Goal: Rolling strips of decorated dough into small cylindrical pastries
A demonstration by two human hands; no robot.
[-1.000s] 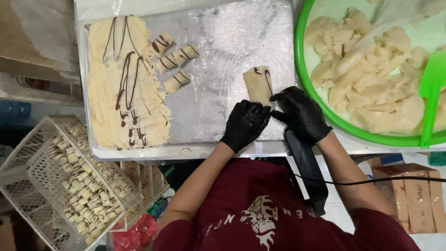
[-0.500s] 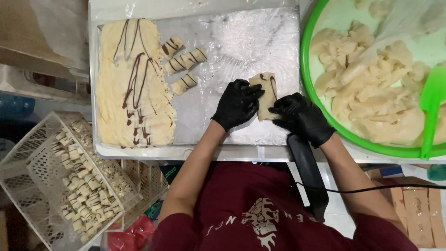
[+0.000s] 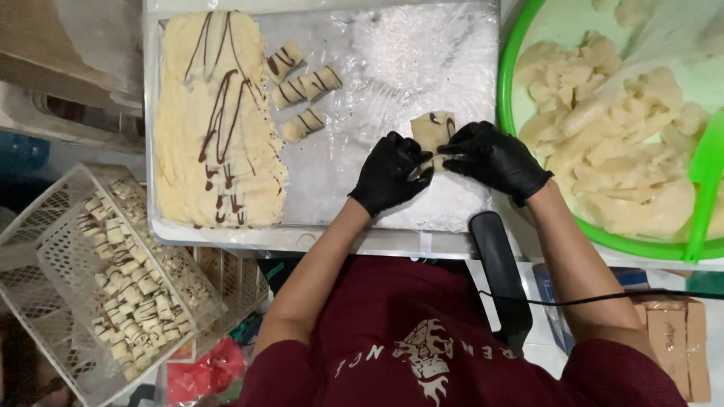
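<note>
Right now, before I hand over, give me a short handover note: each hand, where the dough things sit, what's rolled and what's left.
Left hand and right hand, black-gloved, pinch a small dough piece on the plastic-covered board.
Done: three rolled pieces lie on the board; many more fill the white basket.
Left: the chocolate-striped dough sheet is mostly uncut; the green bowl holds dough lumps.
</note>
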